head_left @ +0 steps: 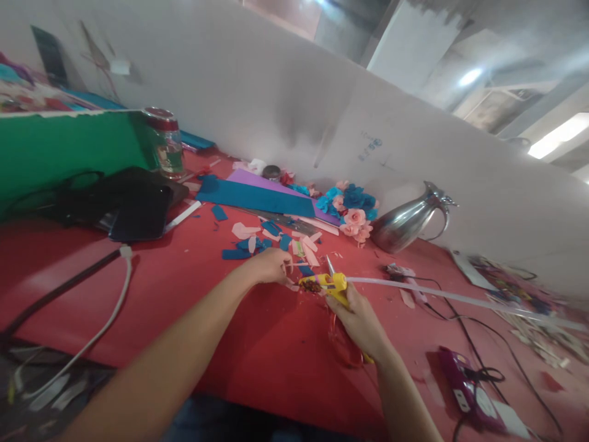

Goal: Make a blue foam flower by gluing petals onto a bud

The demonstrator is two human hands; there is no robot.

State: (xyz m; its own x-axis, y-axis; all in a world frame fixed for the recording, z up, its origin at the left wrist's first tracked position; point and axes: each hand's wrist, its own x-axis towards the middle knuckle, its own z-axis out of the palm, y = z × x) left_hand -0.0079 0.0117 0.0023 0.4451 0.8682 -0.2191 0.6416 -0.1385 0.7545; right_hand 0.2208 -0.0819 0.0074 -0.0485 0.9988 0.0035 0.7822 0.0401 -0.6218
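My right hand (359, 319) is wrapped round the grip of a yellow glue gun (332, 285), its nozzle pointing left. A long white glue stick (442, 294) trails from its back to the right. My left hand (271, 266) lies just left of the nozzle, fingers pinched on a small pink paper piece (292, 285) that is hard to make out. Loose pink and blue paper scraps (257, 239) lie right behind both hands on the red tabletop (193, 301).
Blue and purple paper sheets (257, 195) and a paper flower bunch (352, 209) lie behind. A metal jug (407, 220) stands right, a jar (164, 142) and black bag (124, 199) left. A purple power strip (464, 387) with cables sits right, a white cable (110, 313) left.
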